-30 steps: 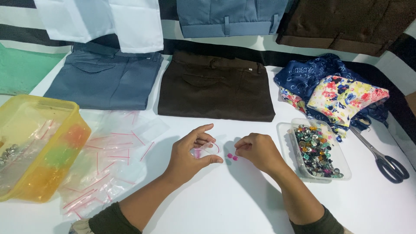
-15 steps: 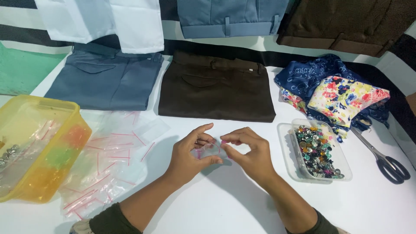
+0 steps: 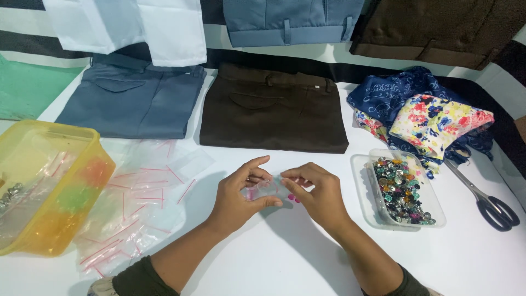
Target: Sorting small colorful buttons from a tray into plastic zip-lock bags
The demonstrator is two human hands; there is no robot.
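Note:
My left hand [image 3: 238,194] and my right hand [image 3: 318,194] meet over the white table, both pinching a small clear zip bag [image 3: 267,189] between thumb and fingers. Two small pink buttons [image 3: 295,198] lie on the table just under my right fingers. A clear plastic tray [image 3: 364,181] full of several mixed colourful buttons [image 3: 402,192] stands just right of my right hand. A loose pile of clear zip bags with red seal strips [image 3: 139,197] lies left of my left hand.
A yellow plastic tub [image 3: 82,142] sits at the left edge, holding bags and metal pieces. Folded blue-grey trousers [image 3: 131,101] and brown trousers [image 3: 274,109] lie behind the hands. Floral fabrics [image 3: 433,120] and black-handled scissors [image 3: 487,200] lie at the right.
My right hand moved left from beside the pink buttons to join my left hand, and both now hold the small clear bag.

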